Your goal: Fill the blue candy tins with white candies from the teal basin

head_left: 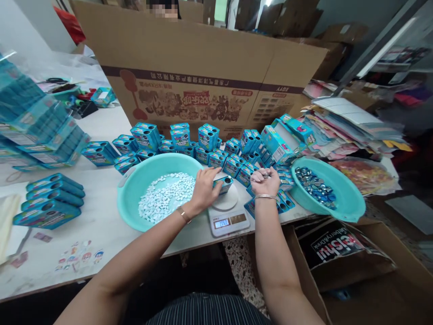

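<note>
My left hand (206,187) has its fingers and thumb around a small blue candy box (224,184) with round holes in its top. The box stands on the round white plate of a digital scale (227,224), whose display is lit. To the right of the scale, my right hand (265,180) is closed, its fingers curled in and whitish; whatever lies inside them is hidden. A turquoise basin (130,198) of small pale candies stands beside my left hand. Right of my right hand, another turquoise basin (350,203) holds shiny blue and silver caps.
Rows of similar blue boxes (201,155) stand behind the scale, before a large cardboard sheet (203,49). More boxes (52,203) stack at left. Printed packaging (345,117) piles up at right. Below the table edge is an open carton (372,298). A person is partly visible behind the cardboard.
</note>
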`<state>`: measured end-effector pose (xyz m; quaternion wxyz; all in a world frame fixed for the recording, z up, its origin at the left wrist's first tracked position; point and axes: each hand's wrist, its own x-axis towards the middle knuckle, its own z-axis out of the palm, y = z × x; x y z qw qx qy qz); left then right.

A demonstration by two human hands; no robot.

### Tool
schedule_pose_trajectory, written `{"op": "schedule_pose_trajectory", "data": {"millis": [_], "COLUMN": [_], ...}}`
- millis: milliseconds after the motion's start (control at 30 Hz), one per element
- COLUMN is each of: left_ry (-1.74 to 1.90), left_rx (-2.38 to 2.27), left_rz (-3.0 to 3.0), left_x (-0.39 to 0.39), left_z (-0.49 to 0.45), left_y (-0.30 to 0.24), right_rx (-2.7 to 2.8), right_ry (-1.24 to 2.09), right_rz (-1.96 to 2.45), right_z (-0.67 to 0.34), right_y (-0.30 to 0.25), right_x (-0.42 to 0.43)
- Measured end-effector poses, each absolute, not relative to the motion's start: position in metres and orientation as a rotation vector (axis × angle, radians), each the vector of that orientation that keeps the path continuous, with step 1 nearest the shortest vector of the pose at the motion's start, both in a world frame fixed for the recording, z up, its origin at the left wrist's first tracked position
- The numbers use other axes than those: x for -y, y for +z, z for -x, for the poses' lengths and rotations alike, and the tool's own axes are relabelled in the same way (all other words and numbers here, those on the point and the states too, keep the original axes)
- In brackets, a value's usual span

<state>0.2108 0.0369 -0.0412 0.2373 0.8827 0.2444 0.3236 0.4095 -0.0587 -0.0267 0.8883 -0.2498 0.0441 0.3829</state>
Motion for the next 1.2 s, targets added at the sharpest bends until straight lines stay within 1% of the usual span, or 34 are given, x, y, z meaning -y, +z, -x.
{"op": "schedule_pose_trajectory", "data": {"millis": [133, 267, 400, 600, 800, 967, 1100, 1200], "left_ry": [1.045, 0.996, 0.871, 0.493, 0.317, 0.331, 0.321, 0.38], "left_rx": [-0.694, -0.705, -0.691, -0.644, -0.601, -0.545, -0.563, -0.637], "left_rz": [-2.376, -2.443, -2.561, -2.743, -2.872, -2.893, -2.819, -2.704], "left_x": [-0.054, -0.061, -0.057, -0.042, -0.039, -0.041, -0.042, -0.042], "left_z": [-0.191, -0.185, -0.19, -0.214, -0.234, -0.23, -0.225, -0.226], "left_y": [-0.036, -0.034, -0.033, -0.029, -0.035, -0.039, -0.04, -0.042], "right_rx": [-0.149, -0.183, -0.119, -0.112, -0.04, -0.055, -0.128, -0.127], "right_ry": [0.792, 0.786, 0.788, 0.805, 0.844, 0.823, 0.832, 0.805], "right_rz": [0.468, 0.454, 0.429, 0.42, 0.482, 0.518, 0.587, 0.67], "right_z": [-0.411, -0.41, -0.409, -0.399, -0.393, -0.385, -0.369, -0.357], "right_y": [-0.032, -0.036, -0.038, -0.035, -0.034, -0.028, -0.017, -0.011], "right_x": [0.077, 0.084, 0.086, 0.084, 0.081, 0.071, 0.044, 0.022]}}
